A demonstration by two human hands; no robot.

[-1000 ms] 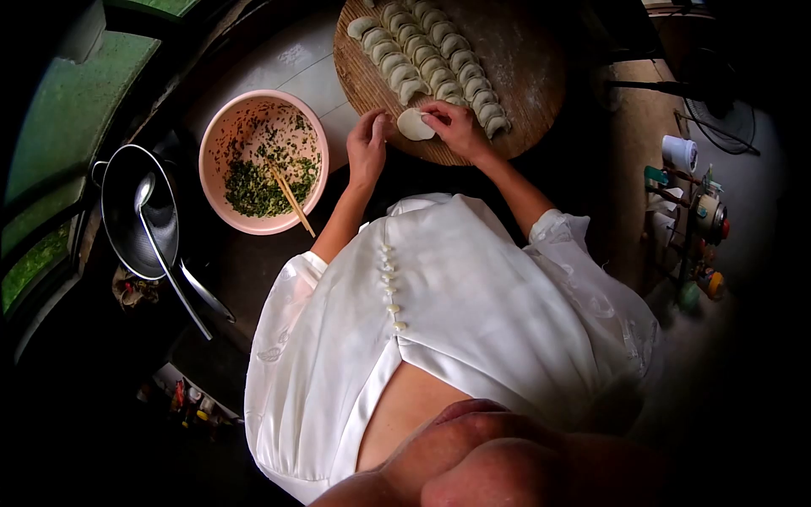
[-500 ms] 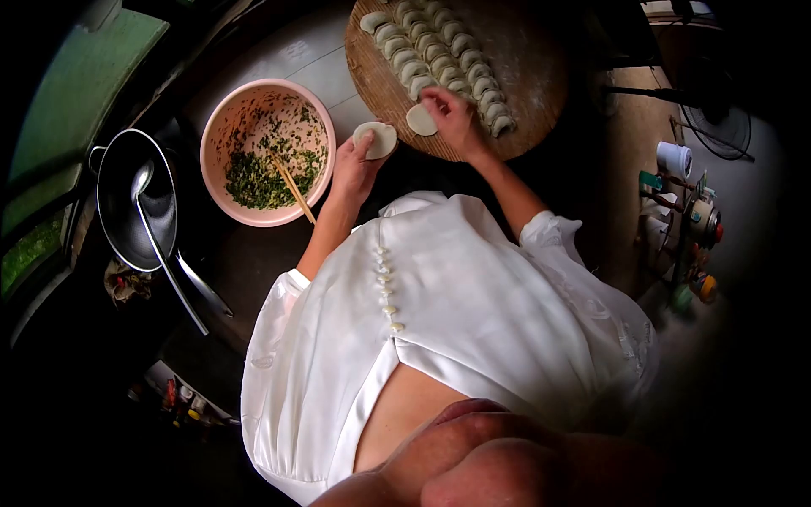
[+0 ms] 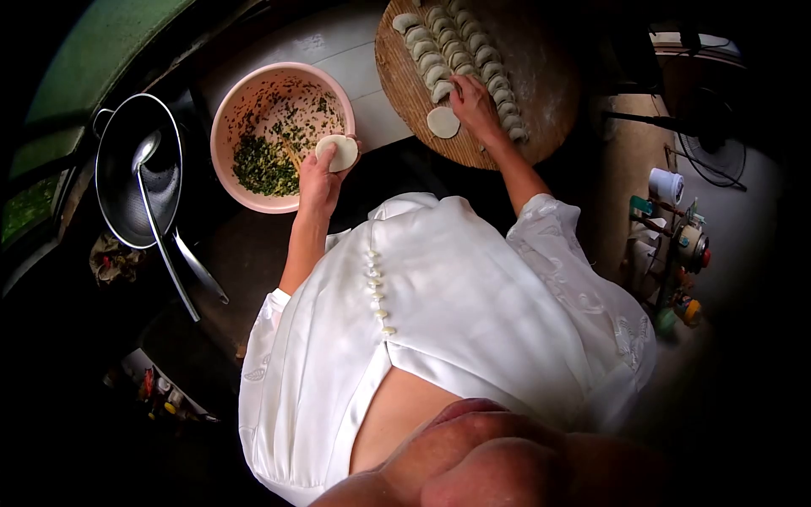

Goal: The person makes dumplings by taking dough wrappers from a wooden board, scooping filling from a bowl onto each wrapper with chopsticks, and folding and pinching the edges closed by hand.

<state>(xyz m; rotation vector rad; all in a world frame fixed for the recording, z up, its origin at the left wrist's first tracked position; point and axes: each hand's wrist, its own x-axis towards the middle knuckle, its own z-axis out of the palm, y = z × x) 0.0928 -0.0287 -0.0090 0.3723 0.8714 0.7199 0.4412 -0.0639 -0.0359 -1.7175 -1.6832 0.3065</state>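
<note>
My left hand (image 3: 319, 182) is closed on a round, pale dumpling wrapper (image 3: 341, 152), holding it with the thumb over the edge, at the right rim of the pink bowl (image 3: 221, 160). Chopped green filling (image 3: 262, 165) lies in that bowl, and chopsticks (image 3: 293, 159) stand in it, partly behind my left hand. Over the wooden board, my right hand (image 3: 476, 108) has its fingers drawn together against the rows of folded dumplings (image 3: 431, 61). What those fingertips hold, if anything, is hidden. Another flat wrapper (image 3: 443, 122) lies on the board just below them.
The round wooden board (image 3: 541, 118) carries several dumplings. At left sits a black wok (image 3: 114, 194) with a metal ladle (image 3: 145, 152) in it, its handle sticking out toward me. A rack of jars (image 3: 688, 245) stands at right, with a fan (image 3: 714, 139) beyond it.
My left hand has carried its wrapper left and slightly down, to the bowl's rim. My right hand has shifted slightly away from the flat wrapper, along the dumplings. The whole view has moved a little.
</note>
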